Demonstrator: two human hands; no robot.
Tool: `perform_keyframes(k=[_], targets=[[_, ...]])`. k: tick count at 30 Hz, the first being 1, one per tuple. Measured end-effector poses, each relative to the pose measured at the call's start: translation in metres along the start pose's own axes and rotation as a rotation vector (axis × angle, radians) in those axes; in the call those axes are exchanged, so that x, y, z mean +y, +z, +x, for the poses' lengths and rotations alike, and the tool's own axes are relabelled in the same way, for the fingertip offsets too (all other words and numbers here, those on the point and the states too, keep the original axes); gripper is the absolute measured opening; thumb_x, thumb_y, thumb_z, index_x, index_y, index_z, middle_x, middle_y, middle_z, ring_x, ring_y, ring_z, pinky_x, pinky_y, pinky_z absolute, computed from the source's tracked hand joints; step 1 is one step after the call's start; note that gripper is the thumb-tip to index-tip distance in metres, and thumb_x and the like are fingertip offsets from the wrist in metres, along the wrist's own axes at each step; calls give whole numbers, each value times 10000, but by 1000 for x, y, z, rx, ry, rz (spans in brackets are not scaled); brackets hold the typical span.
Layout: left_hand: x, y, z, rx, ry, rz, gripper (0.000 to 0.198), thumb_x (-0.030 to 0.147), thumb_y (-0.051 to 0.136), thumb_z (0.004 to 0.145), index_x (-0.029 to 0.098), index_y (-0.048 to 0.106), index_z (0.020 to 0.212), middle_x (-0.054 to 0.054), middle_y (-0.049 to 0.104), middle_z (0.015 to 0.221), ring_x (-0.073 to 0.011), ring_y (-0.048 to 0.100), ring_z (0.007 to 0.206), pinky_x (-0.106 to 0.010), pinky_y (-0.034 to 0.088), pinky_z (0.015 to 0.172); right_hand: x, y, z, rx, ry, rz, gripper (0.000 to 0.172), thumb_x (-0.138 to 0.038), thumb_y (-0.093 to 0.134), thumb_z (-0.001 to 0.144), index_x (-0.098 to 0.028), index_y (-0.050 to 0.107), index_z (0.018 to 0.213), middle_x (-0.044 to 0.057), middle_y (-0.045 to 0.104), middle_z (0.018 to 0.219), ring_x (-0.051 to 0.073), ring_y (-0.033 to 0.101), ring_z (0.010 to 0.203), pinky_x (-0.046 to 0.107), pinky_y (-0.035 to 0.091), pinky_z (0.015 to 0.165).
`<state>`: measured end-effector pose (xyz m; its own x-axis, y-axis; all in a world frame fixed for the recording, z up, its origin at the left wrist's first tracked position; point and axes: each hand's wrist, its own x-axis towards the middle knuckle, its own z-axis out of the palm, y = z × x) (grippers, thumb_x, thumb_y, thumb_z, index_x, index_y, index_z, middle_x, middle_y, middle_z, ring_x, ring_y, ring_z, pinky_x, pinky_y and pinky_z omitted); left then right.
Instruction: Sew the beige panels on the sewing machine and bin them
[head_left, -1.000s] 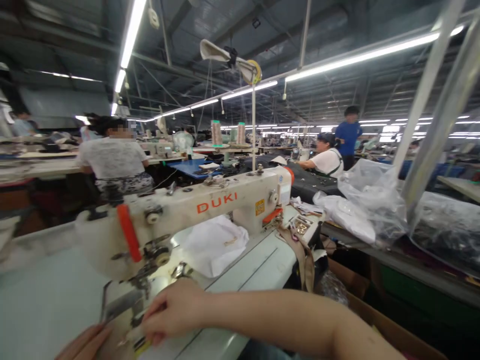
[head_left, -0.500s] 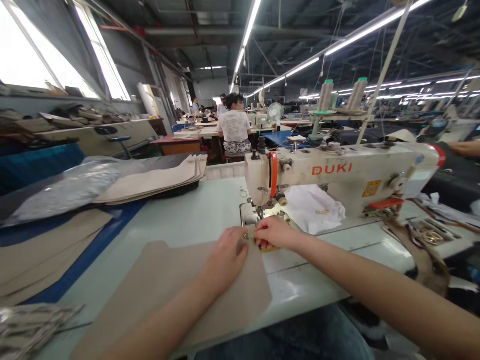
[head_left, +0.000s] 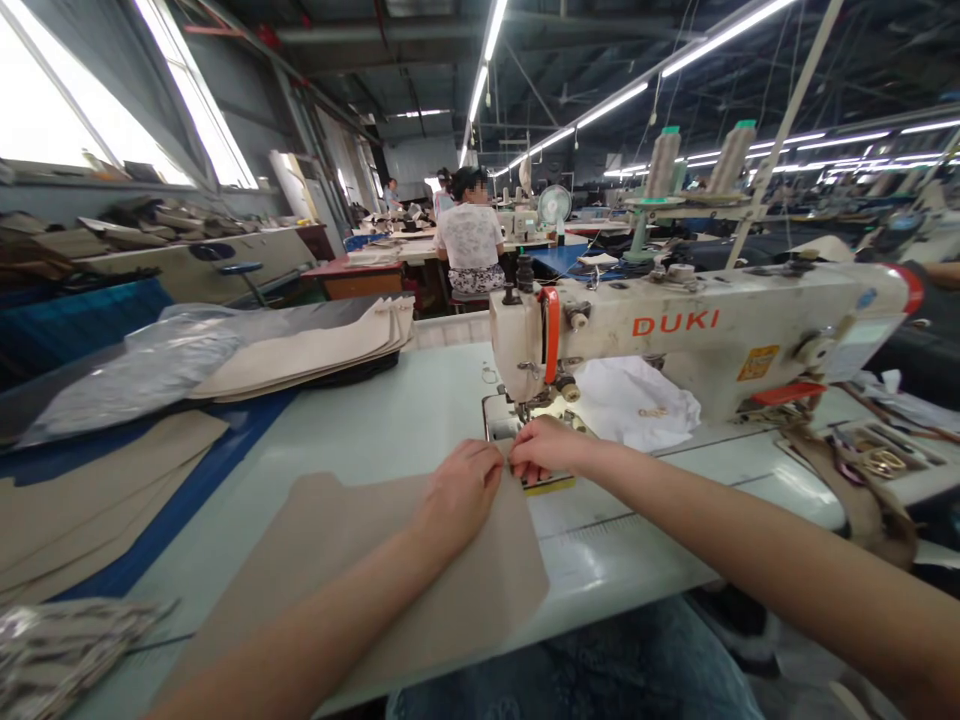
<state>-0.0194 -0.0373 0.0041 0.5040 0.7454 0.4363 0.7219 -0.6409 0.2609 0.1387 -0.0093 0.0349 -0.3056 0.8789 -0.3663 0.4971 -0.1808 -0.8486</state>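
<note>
A beige fabric panel (head_left: 480,570) lies flat on the sewing table, its narrow far end under the needle area of the sewing machine (head_left: 667,325). My left hand (head_left: 461,490) rests on this panel, its fingers bent and pressed together on the upper edge. Close beside it, fingertips almost meeting, my right hand (head_left: 547,448) is closed in a pinch just in front of the presser foot (head_left: 523,412). Whatever lies between the right fingertips is hidden. White cloth (head_left: 637,405) sits behind the right hand, under the machine's arm.
To the left are stacked beige panels (head_left: 322,355), a clear plastic bag (head_left: 142,370) and more cut panels (head_left: 112,500) on blue material. Metal rings (head_left: 885,462) lie in a tray at right. Thread cones (head_left: 664,165) stand behind the machine. A person (head_left: 471,235) sits farther back.
A small metal ring that showed between my hands is now covered by the fingers. My left fingers have shifted slightly forward. The view has turned a little; the panel is nearly in place.
</note>
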Motion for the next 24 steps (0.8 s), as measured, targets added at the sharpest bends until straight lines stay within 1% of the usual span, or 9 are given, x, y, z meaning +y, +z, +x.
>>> perform_keyframes(k=[7, 11, 14, 17, 19, 21, 24], targets=[[1, 3, 4, -4, -9, -4, 185, 55, 469, 785, 186, 566, 699, -28, 629, 786, -171, 565, 801, -285, 465, 761, 1, 0, 3, 11, -21, -75, 241, -44, 495, 714, -155, 531, 503, -36, 601, 508, 64, 532, 387, 149, 394, 378], [0, 4, 6, 3, -8, 13, 177, 44, 482, 761, 188, 547, 683, -21, 620, 761, -169, 563, 783, -282, 464, 745, 7, -1, 6, 47, -97, -193, 209, -91, 520, 712, -161, 572, 522, -26, 609, 500, 100, 569, 430, 182, 424, 430], [0, 5, 7, 34, 14, 22, 173, 48, 486, 759, 189, 538, 674, -23, 618, 740, -173, 566, 767, -284, 471, 724, 11, -2, 0, 157, -207, -324, 164, -119, 547, 719, -164, 628, 584, -14, 619, 520, 135, 602, 533, 207, 426, 512], [-1, 6, 7, 60, 29, 22, 169, 46, 489, 753, 190, 537, 677, -21, 610, 722, -177, 568, 757, -288, 478, 713, 17, -4, -11, 283, -339, -450, 133, -143, 562, 762, -176, 678, 707, 13, 678, 702, 168, 611, 709, 244, 418, 644], [-1, 7, 7, 71, 34, 15, 166, 45, 490, 749, 191, 539, 687, -19, 609, 732, -178, 569, 765, -290, 480, 718, 24, -5, -18, 311, -422, -508, 135, -157, 562, 800, -190, 691, 779, 24, 686, 818, 175, 595, 800, 259, 402, 720], [-1, 8, 6, 76, 39, 15, 169, 46, 489, 748, 195, 539, 685, -15, 608, 731, -176, 567, 761, -289, 480, 714, 32, -5, -21, 324, -542, -614, 147, -167, 548, 838, -194, 690, 810, 33, 671, 847, 174, 576, 824, 265, 391, 741], [0, 6, 7, 77, 34, 22, 173, 45, 490, 747, 196, 537, 677, -13, 601, 714, -174, 560, 746, -288, 481, 701, 42, -4, -22, 362, -753, -849, 164, -185, 529, 874, -189, 680, 810, 35, 633, 803, 172, 549, 782, 262, 387, 689]])
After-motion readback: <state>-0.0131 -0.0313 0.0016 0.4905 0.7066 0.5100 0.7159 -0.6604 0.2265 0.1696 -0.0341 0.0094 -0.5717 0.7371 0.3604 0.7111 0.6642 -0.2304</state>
